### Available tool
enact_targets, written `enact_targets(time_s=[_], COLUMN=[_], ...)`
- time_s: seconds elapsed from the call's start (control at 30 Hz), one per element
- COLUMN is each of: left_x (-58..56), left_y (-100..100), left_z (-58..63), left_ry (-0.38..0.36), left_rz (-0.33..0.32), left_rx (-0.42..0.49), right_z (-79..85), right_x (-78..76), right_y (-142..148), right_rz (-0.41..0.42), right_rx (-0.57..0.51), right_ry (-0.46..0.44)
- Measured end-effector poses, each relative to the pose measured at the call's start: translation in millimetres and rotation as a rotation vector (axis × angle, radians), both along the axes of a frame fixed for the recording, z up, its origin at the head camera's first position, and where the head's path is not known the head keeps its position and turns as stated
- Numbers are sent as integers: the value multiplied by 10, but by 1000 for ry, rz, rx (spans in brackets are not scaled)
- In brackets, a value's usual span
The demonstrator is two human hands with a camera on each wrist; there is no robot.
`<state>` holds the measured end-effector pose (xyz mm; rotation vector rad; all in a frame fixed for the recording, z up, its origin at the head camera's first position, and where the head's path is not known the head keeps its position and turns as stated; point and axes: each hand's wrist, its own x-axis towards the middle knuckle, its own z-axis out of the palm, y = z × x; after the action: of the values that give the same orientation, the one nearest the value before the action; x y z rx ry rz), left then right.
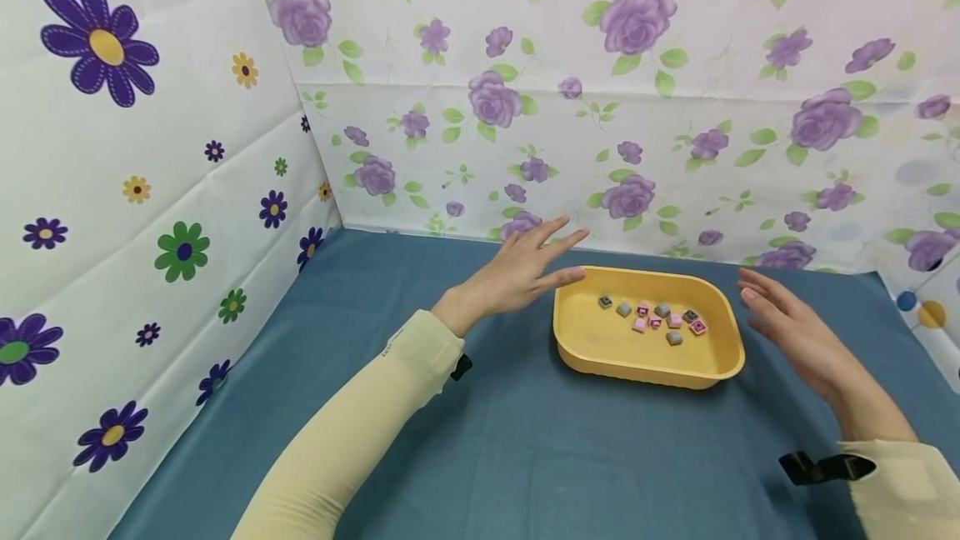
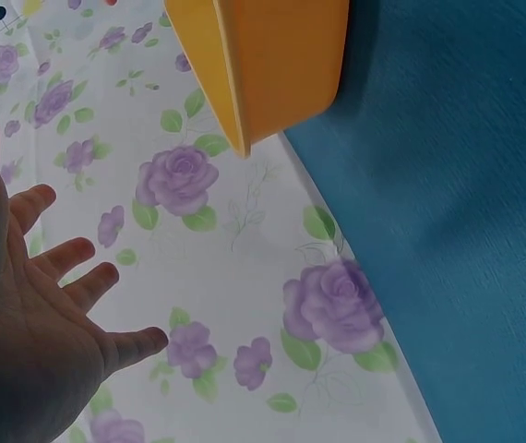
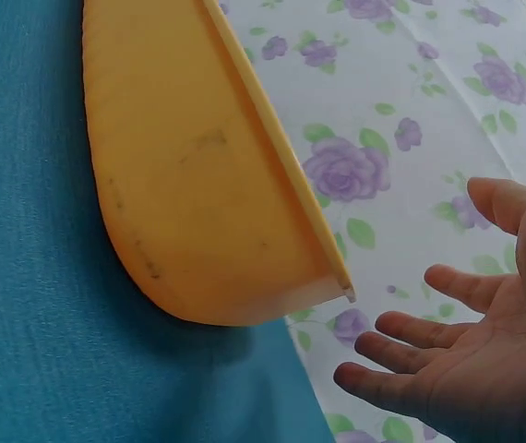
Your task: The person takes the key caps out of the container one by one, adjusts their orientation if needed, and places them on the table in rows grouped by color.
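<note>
Left hand (image 1: 517, 272) and right hand (image 1: 810, 344), fingers apart, held nothing; a lopsided bump could've tipped the yellow tray (image 1: 622, 352) between them, spilling pieces (image 1: 655, 322) (loose ones).

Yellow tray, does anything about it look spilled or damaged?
Nothing spilled: the small pieces lie inside the tray. Dark marks on its outer wall, in the right wrist view, look odd against plain yellow, perhaps scuffs.

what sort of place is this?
Probably a makeshift tabletop filming corner: blue cloth underneath, flower-print sheets hung as walls, and a yellow tray holding small pink and grey pieces.
</note>
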<state>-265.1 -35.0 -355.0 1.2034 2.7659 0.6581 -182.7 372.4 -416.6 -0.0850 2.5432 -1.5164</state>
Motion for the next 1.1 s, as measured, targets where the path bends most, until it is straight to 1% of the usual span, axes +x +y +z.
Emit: enact_targets(time_s=[0.13,0.33,0.47,0.7,0.83,1.1], left_x=[0,5,12,31,33,42], left_y=[7,38,80,149,205,313], left_z=[0,-9,-19,-21,-29,-47], left_ry=[-7,3,9,-3,4,-7], left_rz=[-6,-12,-28,-28,-37,-67], left_rx=[-1,-13,-12,-32,-36,-19], right_z=[-40,-89,-122,-168,-184,-225], right_x=[22,40,47,48,50,57], right_y=[16,50,67,46,38,47], right_rz=[-10,-13,-23,-37,-43,-45], right_rx=[-20,-50,-73,-96,-103,-111], right_ry=[-5,-20,-28,-34,-48,-64])
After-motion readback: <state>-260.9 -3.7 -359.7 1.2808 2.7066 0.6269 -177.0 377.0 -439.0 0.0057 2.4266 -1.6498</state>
